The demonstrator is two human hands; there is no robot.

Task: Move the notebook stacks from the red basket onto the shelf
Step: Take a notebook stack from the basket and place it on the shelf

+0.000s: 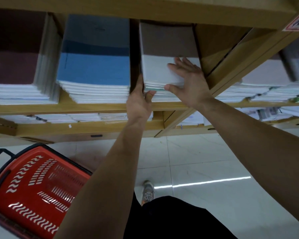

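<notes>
The notebook stack (155,69) sits on the shelf (93,106), between the two hands. Its top cover is white near the front and looks grey farther back, in the shade.

The left hand (139,102) holds the stack at its front left corner. The fingers go up along the stack's left side. The thumb is tucked in at the front edge, low down, with some thin notebooks above it.

The right hand (188,83) lies flat on top of the stack, near the right side. Its fingers are straight and spread out, and it grips nothing. Its thumb touches the front edge of the stack.

Just left of the left hand is a blue stack (95,69) on the same shelf. Farther left is a dark red stack (12,66). Just right of the right hand, a wooden post (231,66) runs on a slant. Past it are more pale stacks (262,83). Under both hands there is a lower shelf with white paper piles (59,118).

The red basket (33,187) is on the white floor (205,161), far below the left hand and out to its left side. It has black handles. A grey shoe (148,192) is on the floor below the hands, between the two arms.
</notes>
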